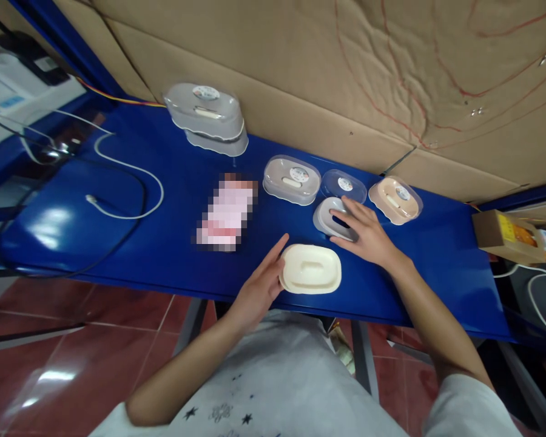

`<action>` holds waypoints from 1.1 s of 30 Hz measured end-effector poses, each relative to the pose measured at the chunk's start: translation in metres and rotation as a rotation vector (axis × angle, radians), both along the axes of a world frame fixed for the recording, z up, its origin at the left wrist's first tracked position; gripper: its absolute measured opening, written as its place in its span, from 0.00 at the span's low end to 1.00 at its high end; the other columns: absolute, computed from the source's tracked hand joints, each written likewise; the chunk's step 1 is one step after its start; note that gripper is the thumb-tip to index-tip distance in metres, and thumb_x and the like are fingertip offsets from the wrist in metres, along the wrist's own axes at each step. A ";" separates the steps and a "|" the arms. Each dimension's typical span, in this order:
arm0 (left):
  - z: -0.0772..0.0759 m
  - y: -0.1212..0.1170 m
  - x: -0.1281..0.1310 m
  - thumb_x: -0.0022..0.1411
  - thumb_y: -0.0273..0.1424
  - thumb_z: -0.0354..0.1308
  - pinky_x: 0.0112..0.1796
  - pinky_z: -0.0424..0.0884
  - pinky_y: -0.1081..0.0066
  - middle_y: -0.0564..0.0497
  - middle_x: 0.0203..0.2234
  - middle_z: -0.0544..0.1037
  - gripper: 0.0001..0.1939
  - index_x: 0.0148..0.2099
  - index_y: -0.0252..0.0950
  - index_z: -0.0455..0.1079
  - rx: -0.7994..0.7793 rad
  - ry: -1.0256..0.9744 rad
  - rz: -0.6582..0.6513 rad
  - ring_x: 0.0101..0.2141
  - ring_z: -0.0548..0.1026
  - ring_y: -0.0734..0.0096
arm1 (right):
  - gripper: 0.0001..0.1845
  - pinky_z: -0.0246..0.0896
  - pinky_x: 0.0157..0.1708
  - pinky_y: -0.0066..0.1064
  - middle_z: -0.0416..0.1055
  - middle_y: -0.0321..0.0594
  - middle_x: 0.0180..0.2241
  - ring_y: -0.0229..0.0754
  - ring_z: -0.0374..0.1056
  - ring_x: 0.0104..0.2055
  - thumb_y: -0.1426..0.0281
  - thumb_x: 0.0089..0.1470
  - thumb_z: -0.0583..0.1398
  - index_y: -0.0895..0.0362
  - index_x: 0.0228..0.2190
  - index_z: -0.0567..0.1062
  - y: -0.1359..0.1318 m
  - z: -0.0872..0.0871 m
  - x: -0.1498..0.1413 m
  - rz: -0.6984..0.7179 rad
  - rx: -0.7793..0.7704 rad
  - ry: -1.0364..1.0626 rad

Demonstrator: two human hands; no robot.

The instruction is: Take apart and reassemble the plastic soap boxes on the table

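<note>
Hands, two, the wearer's own, set apart from each other. Left hand (259, 296): one, at the left edge of the cream tray, touching it, one digit stretched out past the edge; whether it grips cannot be told. Right hand (372, 235): one, digits spread over the right end of the small grey dish; how firmly the tips press cannot be told.

Cream oval plastic tray with raised central bar (312, 282): one, lying flat near the front edge of the table, between the wearer's body and the grey dish.

Small grey oval plastic dish (324, 223): one, just behind the cream tray, partly hidden by the right hand.

Clear oval plastic lid with a round label (335, 180): one, lying behind the grey dish.

Grey oval plastic box under a clear cover (277, 176): one, left of the clear lid.

Peach oval plastic box under a clear cover (384, 194): one, right of the clear lid.

Stack of grey plastic boxes, the top one under a clear cover (186, 112): one, apparently two high, at the back left.

Pink-and-white item, blurred into blocks (227, 212): one, left of the cream tray.

White cable (160, 203): one, on the left of the table.

Blue smooth-topped table (177, 255): one, beneath all these.
</note>
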State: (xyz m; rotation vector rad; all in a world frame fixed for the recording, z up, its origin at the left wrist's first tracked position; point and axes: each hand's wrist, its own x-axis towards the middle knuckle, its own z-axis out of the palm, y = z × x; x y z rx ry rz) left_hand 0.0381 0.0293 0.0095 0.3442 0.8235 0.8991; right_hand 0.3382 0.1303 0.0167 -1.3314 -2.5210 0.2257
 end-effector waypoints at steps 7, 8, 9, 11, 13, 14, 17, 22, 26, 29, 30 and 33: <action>-0.003 0.003 0.007 0.73 0.38 0.63 0.73 0.48 0.57 0.45 0.74 0.63 0.34 0.76 0.47 0.60 0.418 0.317 0.097 0.75 0.56 0.54 | 0.35 0.43 0.74 0.67 0.53 0.51 0.76 0.62 0.46 0.79 0.52 0.68 0.61 0.48 0.70 0.64 0.000 0.008 -0.014 0.022 0.114 0.018; -0.003 0.004 0.010 0.72 0.37 0.64 0.74 0.46 0.57 0.46 0.75 0.61 0.33 0.75 0.47 0.61 0.455 0.345 0.104 0.75 0.54 0.53 | 0.34 0.46 0.73 0.67 0.56 0.51 0.75 0.62 0.48 0.79 0.52 0.69 0.60 0.47 0.70 0.64 -0.008 0.011 -0.019 0.056 0.115 0.044; -0.001 0.006 0.013 0.72 0.37 0.64 0.74 0.44 0.56 0.46 0.76 0.59 0.33 0.75 0.47 0.63 0.484 0.374 0.106 0.76 0.52 0.53 | 0.34 0.51 0.72 0.65 0.60 0.51 0.74 0.61 0.53 0.77 0.51 0.69 0.60 0.47 0.70 0.65 -0.017 0.013 -0.025 0.115 0.107 0.068; 0.001 0.008 0.020 0.72 0.36 0.63 0.75 0.40 0.56 0.48 0.76 0.58 0.31 0.74 0.48 0.64 0.535 0.440 0.089 0.77 0.50 0.52 | 0.32 0.61 0.67 0.59 0.70 0.50 0.67 0.58 0.64 0.71 0.50 0.68 0.61 0.49 0.67 0.69 -0.035 0.015 -0.036 0.276 0.090 0.096; 0.004 0.010 0.027 0.74 0.37 0.61 0.75 0.38 0.55 0.49 0.77 0.57 0.30 0.74 0.49 0.63 0.581 0.505 0.054 0.77 0.49 0.54 | 0.28 0.66 0.63 0.53 0.77 0.49 0.60 0.55 0.71 0.64 0.50 0.68 0.61 0.51 0.62 0.74 -0.049 0.013 -0.046 0.398 0.088 0.072; 0.005 0.010 0.029 0.75 0.37 0.59 0.75 0.38 0.55 0.50 0.77 0.57 0.29 0.75 0.49 0.62 0.601 0.535 0.035 0.77 0.49 0.55 | 0.26 0.66 0.62 0.52 0.78 0.49 0.57 0.54 0.72 0.62 0.51 0.68 0.62 0.53 0.59 0.76 -0.053 0.011 -0.049 0.429 0.094 0.047; 0.007 0.010 0.034 0.76 0.37 0.58 0.74 0.39 0.54 0.52 0.77 0.56 0.29 0.75 0.52 0.60 0.653 0.610 0.012 0.77 0.48 0.56 | 0.22 0.66 0.61 0.51 0.78 0.53 0.56 0.55 0.71 0.62 0.57 0.70 0.61 0.57 0.57 0.77 -0.052 0.005 -0.050 0.424 0.100 -0.021; 0.000 -0.002 0.024 0.75 0.35 0.61 0.61 0.69 0.63 0.47 0.56 0.80 0.16 0.62 0.45 0.74 0.653 0.614 0.226 0.58 0.77 0.62 | 0.26 0.66 0.61 0.53 0.76 0.53 0.59 0.57 0.71 0.62 0.57 0.70 0.62 0.56 0.63 0.73 -0.043 0.009 -0.044 0.326 0.107 -0.014; -0.008 -0.013 0.011 0.75 0.43 0.59 0.23 0.60 0.71 0.59 0.15 0.66 0.13 0.47 0.41 0.78 0.579 0.530 0.233 0.17 0.64 0.75 | 0.15 0.72 0.43 0.35 0.83 0.39 0.39 0.41 0.78 0.40 0.71 0.74 0.55 0.52 0.55 0.78 -0.046 0.019 -0.043 0.260 0.200 0.192; -0.008 -0.012 0.009 0.73 0.53 0.58 0.21 0.47 0.69 0.58 0.12 0.58 0.28 0.27 0.39 0.69 0.501 0.468 0.184 0.15 0.55 0.76 | 0.11 0.66 0.30 0.29 0.81 0.33 0.30 0.35 0.73 0.26 0.72 0.73 0.56 0.53 0.45 0.80 -0.048 0.021 -0.039 0.190 0.284 0.347; -0.007 -0.010 0.010 0.72 0.57 0.55 0.21 0.45 0.68 0.57 0.12 0.55 0.34 0.22 0.39 0.63 0.486 0.434 0.155 0.15 0.52 0.76 | 0.10 0.63 0.27 0.29 0.80 0.32 0.28 0.34 0.71 0.24 0.69 0.73 0.58 0.53 0.40 0.79 -0.048 0.021 -0.036 0.168 0.312 0.364; -0.003 -0.001 0.012 0.70 0.65 0.46 0.23 0.41 0.65 0.58 0.13 0.46 0.40 0.17 0.41 0.49 0.486 0.339 0.099 0.17 0.45 0.75 | 0.24 0.54 0.23 0.32 0.68 0.31 0.18 0.35 0.62 0.18 0.60 0.74 0.57 0.53 0.24 0.73 -0.047 0.023 -0.031 0.143 0.374 0.322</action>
